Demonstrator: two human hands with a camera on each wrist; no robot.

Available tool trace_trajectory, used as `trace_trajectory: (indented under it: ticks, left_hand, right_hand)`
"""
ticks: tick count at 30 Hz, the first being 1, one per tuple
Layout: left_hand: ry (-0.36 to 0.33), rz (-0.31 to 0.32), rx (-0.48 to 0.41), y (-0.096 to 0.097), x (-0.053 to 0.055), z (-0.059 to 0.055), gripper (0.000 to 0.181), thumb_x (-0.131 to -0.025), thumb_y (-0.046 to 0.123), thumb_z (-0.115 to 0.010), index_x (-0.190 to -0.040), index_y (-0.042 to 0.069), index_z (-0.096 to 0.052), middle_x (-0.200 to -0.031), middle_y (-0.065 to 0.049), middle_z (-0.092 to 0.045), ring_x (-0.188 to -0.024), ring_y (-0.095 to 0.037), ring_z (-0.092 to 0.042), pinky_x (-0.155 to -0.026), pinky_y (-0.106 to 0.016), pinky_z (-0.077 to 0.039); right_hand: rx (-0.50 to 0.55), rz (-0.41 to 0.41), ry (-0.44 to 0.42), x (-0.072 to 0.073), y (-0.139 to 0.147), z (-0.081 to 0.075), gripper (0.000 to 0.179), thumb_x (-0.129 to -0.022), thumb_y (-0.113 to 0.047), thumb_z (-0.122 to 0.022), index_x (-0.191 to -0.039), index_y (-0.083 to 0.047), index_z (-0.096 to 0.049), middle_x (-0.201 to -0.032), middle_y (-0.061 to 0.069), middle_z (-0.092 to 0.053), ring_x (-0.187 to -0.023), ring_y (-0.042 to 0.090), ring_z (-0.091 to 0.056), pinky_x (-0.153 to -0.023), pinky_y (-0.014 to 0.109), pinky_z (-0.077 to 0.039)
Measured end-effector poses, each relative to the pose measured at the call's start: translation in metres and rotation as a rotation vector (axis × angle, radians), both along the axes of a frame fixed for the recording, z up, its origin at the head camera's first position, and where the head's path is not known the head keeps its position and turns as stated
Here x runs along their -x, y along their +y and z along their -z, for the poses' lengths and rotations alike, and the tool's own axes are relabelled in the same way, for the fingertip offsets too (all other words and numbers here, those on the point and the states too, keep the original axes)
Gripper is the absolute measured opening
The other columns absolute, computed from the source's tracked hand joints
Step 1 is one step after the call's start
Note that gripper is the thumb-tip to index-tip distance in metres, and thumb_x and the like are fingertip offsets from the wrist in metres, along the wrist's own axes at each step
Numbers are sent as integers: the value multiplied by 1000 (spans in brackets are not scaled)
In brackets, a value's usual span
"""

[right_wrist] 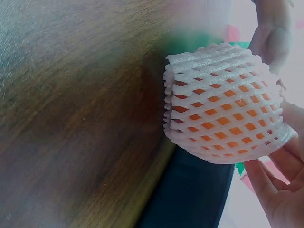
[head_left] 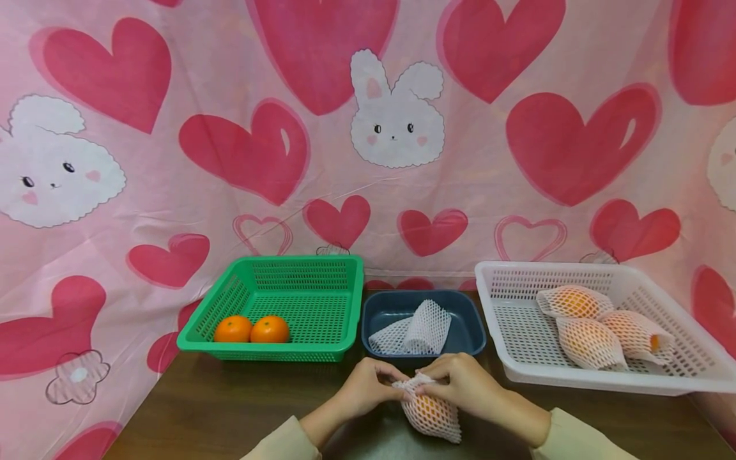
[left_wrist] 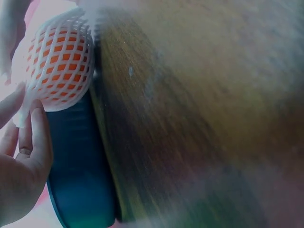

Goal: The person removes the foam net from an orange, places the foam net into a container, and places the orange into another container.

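An orange in a white foam net sleeve (head_left: 431, 414) is held between both hands over the table's front. My left hand (head_left: 369, 386) pinches the sleeve's upper left edge between thumb and fingers. On the other side, my right hand (head_left: 468, 388) grips the sleeve's upper right edge. The left wrist view shows the netted orange (left_wrist: 61, 64) with fingertips at the gathered end of the net. In the right wrist view the sleeve (right_wrist: 223, 109) covers the fruit, its loose end reaching past it on the left.
Behind the hands, a dark blue tray (head_left: 376, 306) contains white foam net sleeves (head_left: 428, 326). At left, a green basket (head_left: 310, 306) has two bare oranges (head_left: 270, 329). A white basket (head_left: 517, 329) at right bears several netted oranges (head_left: 589, 342). A printed pink cloth (head_left: 345, 179) hangs behind.
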State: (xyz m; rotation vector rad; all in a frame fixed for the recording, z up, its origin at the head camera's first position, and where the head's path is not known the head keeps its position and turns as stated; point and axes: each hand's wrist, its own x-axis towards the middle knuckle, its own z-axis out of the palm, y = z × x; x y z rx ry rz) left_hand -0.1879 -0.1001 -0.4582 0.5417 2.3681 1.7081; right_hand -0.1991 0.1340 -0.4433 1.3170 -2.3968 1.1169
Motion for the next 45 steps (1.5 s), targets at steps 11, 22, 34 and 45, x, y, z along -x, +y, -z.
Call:
trace_trajectory:
  ticks: [11, 22, 34, 45]
  left_hand:
    - [35, 22, 55, -2, 3, -6, 11, -81, 5, -86, -89, 1, -80, -79, 1, -73, -67, -2, -59, -61, -19, -49]
    - [22, 50, 2, -7, 9, -11, 17, -83, 4, -82, -98, -1, -77, -90, -1, -71, -70, -6, -59, -62, -19, -49]
    - [-50, 70, 8, 0, 3, -4, 39, -85, 9, -83, -121, 3, -71, -108, -1, -72, -95, -11, -68, -78, -24, -54]
    - [109, -21, 72, 1, -1, -3, 17, -84, 15, -86, -96, 4, -83, -85, 5, -75, -80, -2, -64, -72, -22, -53]
  right_hand:
    - [61, -18, 170, 3, -5, 3, 12, -82, -7, -85, -93, -8, -82, -87, -2, -77, -81, 5, -71, -70, 15, -54]
    - [13, 113, 59, 1, -5, 4, 20, -86, -21, -85, -100, -8, -79, -94, -3, -76, -88, 7, -68, -72, 24, -56]
    - [-78, -8, -236, 4, 14, 4, 29, -94, -32, -76, -113, -11, -76, -100, -11, -74, -88, 0, -63, -70, 24, -54]
    - [1, 56, -217, 1, 9, 1, 19, -84, -26, -85, -93, -9, -84, -96, 3, -77, -88, 2, -68, -66, 21, -55]
